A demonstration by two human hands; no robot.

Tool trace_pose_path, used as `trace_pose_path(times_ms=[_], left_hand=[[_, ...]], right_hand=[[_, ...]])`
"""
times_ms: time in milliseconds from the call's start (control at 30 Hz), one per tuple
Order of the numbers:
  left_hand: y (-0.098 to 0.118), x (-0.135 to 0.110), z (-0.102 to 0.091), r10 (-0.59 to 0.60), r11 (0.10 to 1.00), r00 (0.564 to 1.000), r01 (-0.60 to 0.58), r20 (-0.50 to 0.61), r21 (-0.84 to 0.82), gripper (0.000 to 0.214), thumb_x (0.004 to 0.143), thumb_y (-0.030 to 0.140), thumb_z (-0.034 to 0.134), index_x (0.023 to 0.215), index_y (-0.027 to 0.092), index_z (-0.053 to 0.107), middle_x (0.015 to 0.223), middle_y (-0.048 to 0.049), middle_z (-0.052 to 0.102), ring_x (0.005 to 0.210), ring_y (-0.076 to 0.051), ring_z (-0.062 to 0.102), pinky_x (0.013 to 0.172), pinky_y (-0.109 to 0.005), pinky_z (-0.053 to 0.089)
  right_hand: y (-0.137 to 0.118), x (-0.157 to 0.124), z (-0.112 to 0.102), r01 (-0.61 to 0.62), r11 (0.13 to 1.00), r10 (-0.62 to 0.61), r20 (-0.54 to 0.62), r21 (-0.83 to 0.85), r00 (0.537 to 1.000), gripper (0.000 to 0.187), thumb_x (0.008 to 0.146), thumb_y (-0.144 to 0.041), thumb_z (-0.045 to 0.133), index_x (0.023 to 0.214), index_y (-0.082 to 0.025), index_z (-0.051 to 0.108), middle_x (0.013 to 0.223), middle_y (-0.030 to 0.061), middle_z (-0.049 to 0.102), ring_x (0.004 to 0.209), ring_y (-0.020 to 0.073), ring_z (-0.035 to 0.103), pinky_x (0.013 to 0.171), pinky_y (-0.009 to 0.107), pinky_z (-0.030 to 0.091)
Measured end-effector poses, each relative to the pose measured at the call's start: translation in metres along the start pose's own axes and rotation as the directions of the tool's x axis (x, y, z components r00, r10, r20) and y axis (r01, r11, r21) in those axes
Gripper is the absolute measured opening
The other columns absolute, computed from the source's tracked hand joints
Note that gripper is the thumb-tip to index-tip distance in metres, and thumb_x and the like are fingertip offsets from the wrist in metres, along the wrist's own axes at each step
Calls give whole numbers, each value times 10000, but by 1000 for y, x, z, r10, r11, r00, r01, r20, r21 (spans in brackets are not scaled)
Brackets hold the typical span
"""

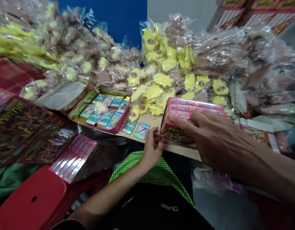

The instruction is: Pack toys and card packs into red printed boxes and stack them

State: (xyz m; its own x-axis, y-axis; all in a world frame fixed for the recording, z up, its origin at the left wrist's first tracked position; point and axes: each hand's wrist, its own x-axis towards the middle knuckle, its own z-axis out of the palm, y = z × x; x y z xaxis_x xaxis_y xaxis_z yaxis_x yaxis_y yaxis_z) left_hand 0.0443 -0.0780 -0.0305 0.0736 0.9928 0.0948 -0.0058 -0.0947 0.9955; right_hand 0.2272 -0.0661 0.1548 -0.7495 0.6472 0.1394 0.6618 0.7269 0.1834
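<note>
A pack of small red-and-white printed boxes (183,107) sits at the table's front edge, its long side facing me. My right hand (212,134) reaches over the pack from the right and grips it, one finger stretched along the boxes. Curled at the pack's lower left corner are the fingers of my left hand (153,147), partly hidden. Two shiny printed cards (142,131) lie flat left of the pack. Beside them is an open tin tray (114,128) with several stacks of cards and a small pale yellow piece (101,107) on top.
Bagged yellow pig-faced figures (162,80) and brownish ones (221,54) are heaped along the back. Larger red printed boxes (25,127) and a wrapped box pack (75,156) stand at left, above a red stool (34,198). Cartons (255,131) lie at right.
</note>
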Motion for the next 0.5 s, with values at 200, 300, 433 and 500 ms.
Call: trace_pose_path(times_ms=[200, 300, 433, 500], left_hand=[[-3, 1, 11, -158, 987, 987, 157, -31, -46, 309, 830, 29, 534, 1109, 155, 582, 1084, -74, 656, 1036, -195, 638, 967, -369, 527], [-1, 4, 8, -196, 977, 980, 191, -47, -98, 305, 804, 12, 557, 1068, 160, 591, 1055, -62, 678, 1004, -183, 656, 963, -359, 534], [2, 4, 8, -231, 972, 970, 227, -72, -63, 352, 765, 13, 597, 1081, 167, 600, 1038, -50, 692, 964, -176, 668, 898, -327, 549], [2, 5, 9, -243, 970, 966, 241, -84, -31, 347, 749, 21, 619, 1064, 166, 606, 1025, -48, 700, 941, -176, 670, 872, -317, 552]], right_hand=[[6, -3, 0, 133, 991, -132, 31, -29, 991, 745, 760, 15, 475, 1471, -207, 486, 879, 64, 570, 794, 267, 510, 714, 375, 377], [10, -5, 5, 134, 989, -130, 56, -66, 990, 763, 757, 33, 463, 1475, -223, 501, 866, 71, 587, 778, 281, 512, 694, 381, 390], [10, -14, 13, 163, 985, -159, 68, -64, 985, 847, 760, 49, 444, 1555, -242, 418, 867, 70, 603, 767, 288, 534, 689, 393, 452], [10, -21, 21, 152, 987, -149, 47, -54, 988, 870, 797, 47, 423, 1612, -240, 325, 909, 78, 613, 776, 293, 566, 705, 412, 497]])
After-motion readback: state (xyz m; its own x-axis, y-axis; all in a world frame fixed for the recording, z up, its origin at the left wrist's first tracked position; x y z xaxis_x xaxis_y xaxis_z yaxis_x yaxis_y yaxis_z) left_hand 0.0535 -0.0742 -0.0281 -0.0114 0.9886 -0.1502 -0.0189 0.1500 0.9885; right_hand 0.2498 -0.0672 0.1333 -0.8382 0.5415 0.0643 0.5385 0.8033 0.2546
